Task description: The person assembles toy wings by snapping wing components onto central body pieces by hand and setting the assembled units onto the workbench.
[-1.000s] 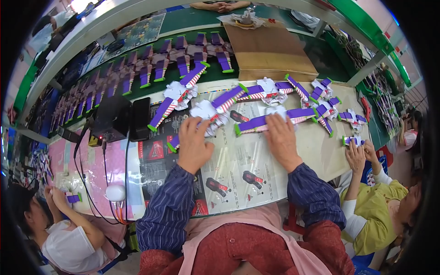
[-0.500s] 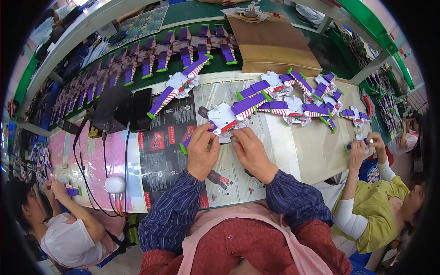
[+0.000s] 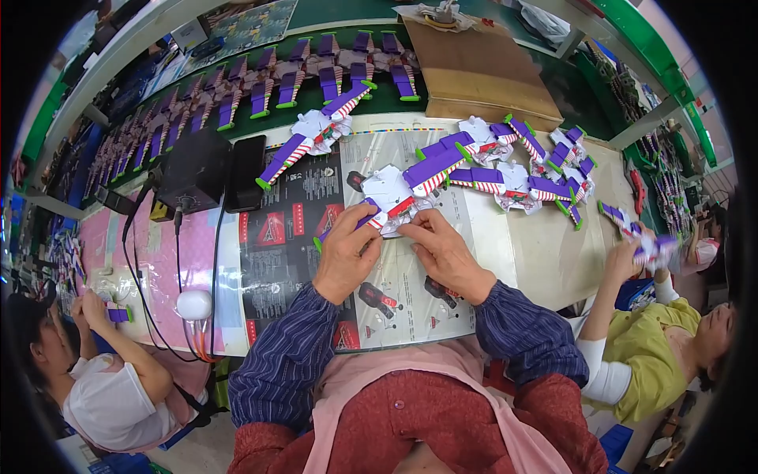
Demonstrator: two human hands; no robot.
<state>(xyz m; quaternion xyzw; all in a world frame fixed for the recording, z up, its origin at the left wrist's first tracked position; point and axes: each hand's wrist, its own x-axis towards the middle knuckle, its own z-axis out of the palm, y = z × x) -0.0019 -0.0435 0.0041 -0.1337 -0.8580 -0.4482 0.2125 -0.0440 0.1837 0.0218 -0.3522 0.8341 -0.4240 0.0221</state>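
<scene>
A toy wing pack [image 3: 385,189] with a white body, purple wings, red-and-white striped edges and green tips lies tilted on the table in front of me. My left hand [image 3: 345,257] is closed round its left wing, thumb and fingers near the body. At the lower edge of the body, my right hand [image 3: 448,257] has thumb and forefinger pinched together; whatever is between those fingertips is hidden. A red part shows on the toy's lower side. Another wing pack [image 3: 311,126] rests just beyond, to the left.
Several similar wing packs [image 3: 517,178] are heaped to the right, and rows of them [image 3: 288,85] line the green belt behind. A cardboard box [image 3: 482,71], a black box [image 3: 192,175], a phone [image 3: 246,170] and cables surround the work spot. Co-workers sit on both sides.
My hands stay at the same wing pack, the right wrist now slightly farther right. At the right, a co-worker's hands have lifted a wing pack, which is blurred by motion.
</scene>
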